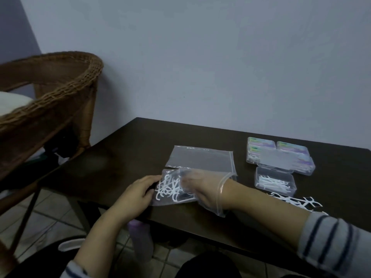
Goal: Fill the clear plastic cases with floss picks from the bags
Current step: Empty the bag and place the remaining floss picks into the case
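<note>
A clear zip bag (170,199) holding several white floss picks (167,187) lies near the table's front edge. My left hand (136,195) grips the bag's closed left end. My right hand (202,189) is inside the bag up to the wrist, its fingers reaching toward the picks; whether they hold any is blurred by the plastic. An open clear case (275,180) with several picks in it sits to the right. Loose picks (295,200) lie in front of it.
An empty flat zip bag (200,158) lies behind the held bag on the dark table (124,157). Closed filled cases (281,155) are grouped at the back right. A wicker chair (50,97) stands to the left, by the wall.
</note>
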